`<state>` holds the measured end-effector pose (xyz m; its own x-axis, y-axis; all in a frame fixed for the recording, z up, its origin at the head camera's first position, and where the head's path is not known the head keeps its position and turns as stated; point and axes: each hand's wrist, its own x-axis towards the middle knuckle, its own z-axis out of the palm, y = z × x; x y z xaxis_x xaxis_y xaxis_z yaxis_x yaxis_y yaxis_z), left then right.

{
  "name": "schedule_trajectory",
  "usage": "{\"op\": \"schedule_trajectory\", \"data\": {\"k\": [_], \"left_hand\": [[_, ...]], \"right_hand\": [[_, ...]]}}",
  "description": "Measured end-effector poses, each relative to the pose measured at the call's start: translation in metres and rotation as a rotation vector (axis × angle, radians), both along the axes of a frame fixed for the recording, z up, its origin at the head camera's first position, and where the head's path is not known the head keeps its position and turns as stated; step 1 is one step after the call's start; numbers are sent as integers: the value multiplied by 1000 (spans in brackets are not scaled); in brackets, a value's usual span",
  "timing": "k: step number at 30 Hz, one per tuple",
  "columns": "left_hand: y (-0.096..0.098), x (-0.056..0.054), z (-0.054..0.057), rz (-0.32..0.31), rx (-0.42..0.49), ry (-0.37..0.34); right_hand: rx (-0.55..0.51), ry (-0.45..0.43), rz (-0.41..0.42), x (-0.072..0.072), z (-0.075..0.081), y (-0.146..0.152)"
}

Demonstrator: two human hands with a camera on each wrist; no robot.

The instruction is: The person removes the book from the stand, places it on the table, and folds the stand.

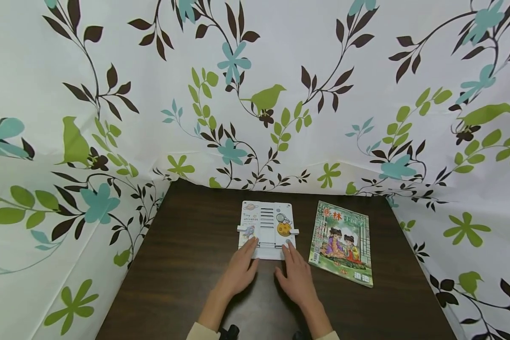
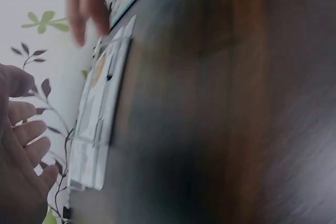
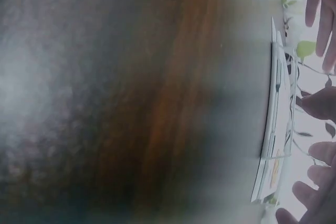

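A white folded book stand (image 1: 267, 230), printed with "Tiny universe" and space drawings, lies flat on the dark wood table. It has slots down its middle and a small clip at each side. My left hand (image 1: 237, 269), fingers extended, overlaps its lower left corner in the head view. Over the lower right corner is my right hand (image 1: 296, 276), also with fingers straight. Seen from the left wrist, the stand (image 2: 97, 114) is thin and low, and the left hand (image 2: 23, 145) hovers beside it with fingers spread. From the right wrist, the right hand (image 3: 317, 182) holds nothing.
A magazine (image 1: 342, 243) with two drawn children on its cover lies to the right of the stand. White cloth (image 1: 280, 137) with leaves and birds hangs behind and along both sides of the table (image 1: 174, 283).
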<state>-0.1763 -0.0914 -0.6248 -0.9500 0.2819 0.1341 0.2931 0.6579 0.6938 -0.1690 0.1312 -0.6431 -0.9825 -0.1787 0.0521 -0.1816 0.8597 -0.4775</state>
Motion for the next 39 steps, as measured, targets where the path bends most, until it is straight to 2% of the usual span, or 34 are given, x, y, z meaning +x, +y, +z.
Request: {"op": "schedule_trajectory", "data": {"k": [6,10,13,22,29,39], "left_hand": [[20,10,-8,6,-131,-39],[24,14,-13,32,-183,-90],[25,15,-15,44,-200,-109],[25,15,-18,54,-243,-97],[22,14,-20,43,-262,-97],[17,9,-15,35,-268,-111]], "right_hand": [[68,-2,84,-2,3,-9],[72,-27,100,-3,-1,-10],[75,-32,93,-4,-4,-11],[91,-10,56,-3,-9,-11],[29,-7,47,-2,-16,-12],[22,-117,49,-10,-13,-13]]}}
